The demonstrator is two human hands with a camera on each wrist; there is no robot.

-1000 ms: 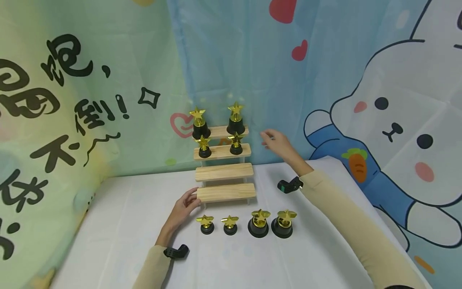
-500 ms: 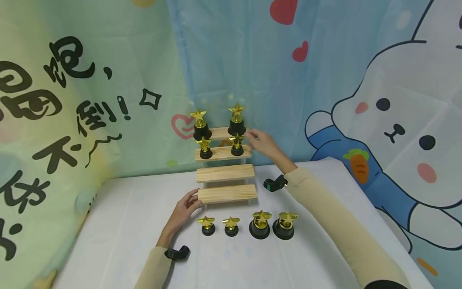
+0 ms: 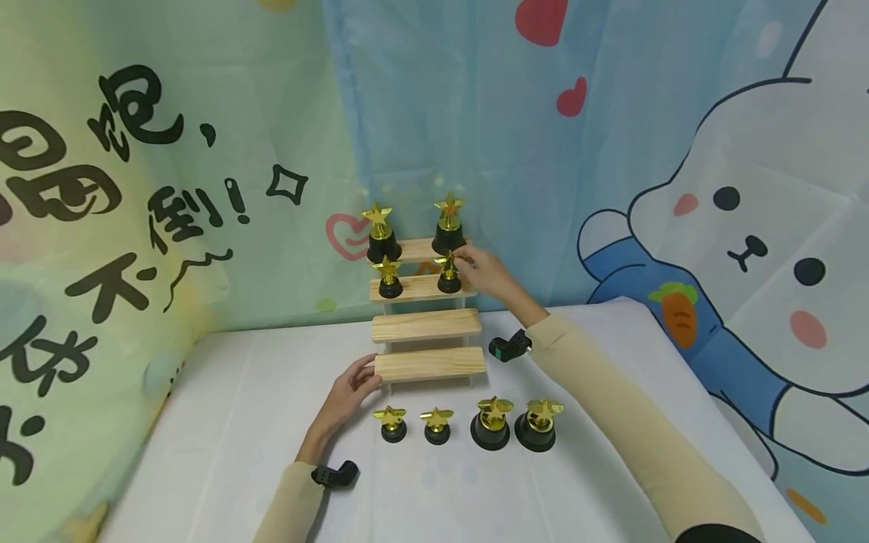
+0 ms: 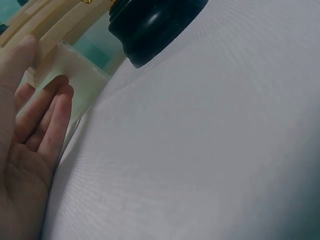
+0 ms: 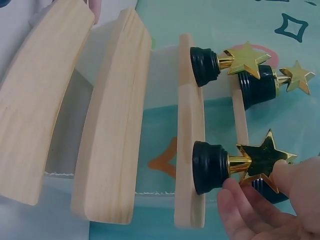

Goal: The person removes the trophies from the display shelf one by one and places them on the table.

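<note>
My right hand point(image 3: 483, 271) pinches the gold star of a small trophy point(image 3: 449, 277) at the right end of the second shelf from the top. In the right wrist view the thumb lies on this star point(image 5: 265, 160), and the black base touches the plank. My left hand point(image 3: 345, 392) holds the left end of the lowest plank of a stepped wooden display stand point(image 3: 431, 365). In the left wrist view its thumb is on the wood, with the other fingers by the clear support point(image 4: 82, 75). Another small trophy point(image 3: 390, 279) stands left on the same shelf.
Two larger trophies, one left point(image 3: 383, 240) and one right point(image 3: 449, 226), stand on the top shelf. In front of the stand, two small trophies point(image 3: 393, 427) and two larger ones point(image 3: 490, 430) stand on the white tablecloth point(image 3: 421, 498). A printed curtain point(image 3: 434, 90) hangs close behind.
My right hand has moved left from beside the stand to the small trophy on the second shelf and taken its star between thumb and fingers. The left hand stays in place.
</note>
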